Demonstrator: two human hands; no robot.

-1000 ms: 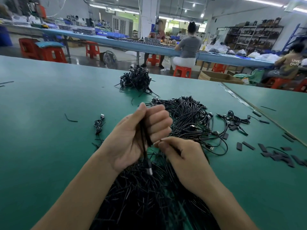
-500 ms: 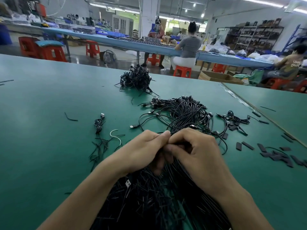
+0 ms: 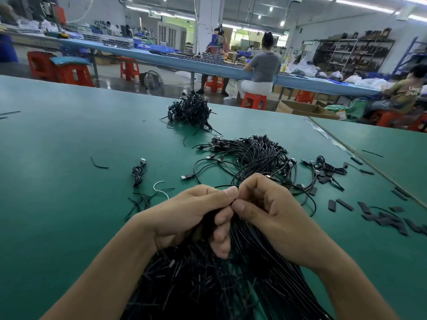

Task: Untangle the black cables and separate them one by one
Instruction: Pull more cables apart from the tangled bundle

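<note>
A big tangle of black cables [image 3: 208,280] lies on the green table [image 3: 57,215] right in front of me. My left hand [image 3: 191,213] grips a bunch of these cables, fingers curled round them. My right hand [image 3: 270,211] meets it fingertip to fingertip and pinches a thin black cable at the top of the bunch. Beyond my hands lies a looped pile of black cables with plugs [image 3: 256,155]. A smaller heap of black cables [image 3: 189,109] sits farther back near the table's far edge.
A small coiled cable [image 3: 137,173], a white wire loop [image 3: 159,188] and loose black offcuts lie to the left. Short black sleeve pieces [image 3: 379,215] are scattered at the right, near a seam to a second green table [image 3: 381,146]. People sit at a long blue bench behind.
My left hand has lowered the bunch from upright down towards the table. My right hand has moved up over the bunch to meet the left fingertips, where it pinches a cable.
</note>
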